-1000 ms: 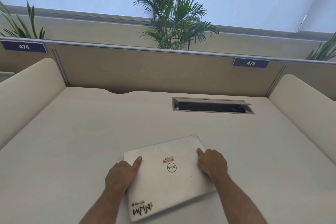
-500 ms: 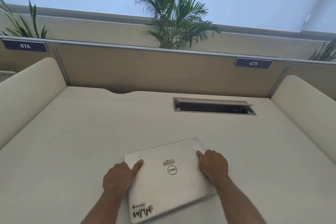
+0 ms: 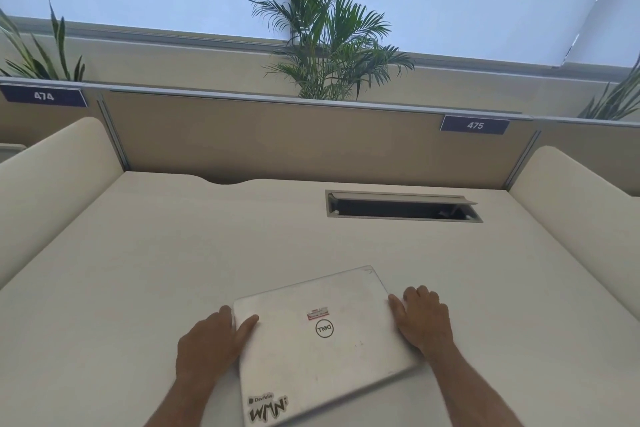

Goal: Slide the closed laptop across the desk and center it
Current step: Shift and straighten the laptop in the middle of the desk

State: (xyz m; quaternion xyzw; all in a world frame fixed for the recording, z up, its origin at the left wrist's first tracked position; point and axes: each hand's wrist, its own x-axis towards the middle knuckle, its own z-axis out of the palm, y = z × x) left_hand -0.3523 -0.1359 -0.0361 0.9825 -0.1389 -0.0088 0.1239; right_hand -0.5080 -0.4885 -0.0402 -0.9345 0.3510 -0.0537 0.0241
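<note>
While both hands are bracketing it, the closed silver laptop (image 3: 325, 343) is lying flat on the cream desk (image 3: 145, 274), near my edge and skewed, its far right corner angling toward the cable slot (image 3: 403, 206). Lid is showing a round Dell logo (image 3: 324, 329), upside down to me; one small red-and-white sticker (image 3: 317, 312) just beyond it, print too small to read; one corner sticker (image 3: 267, 408) reading "Devfolio" over "WMN". My left hand (image 3: 207, 347) is gripping the left edge, thumb on the lid, the other fingers hidden. My right hand (image 3: 422, 321) is pressing the right edge, fingers close together, thumb along the rim. Two seat tags on the partition: "474" (image 3: 44, 96) and "475" (image 3: 474, 125). Three plants behind; the tall palm (image 3: 325, 31) is standing centre
</note>
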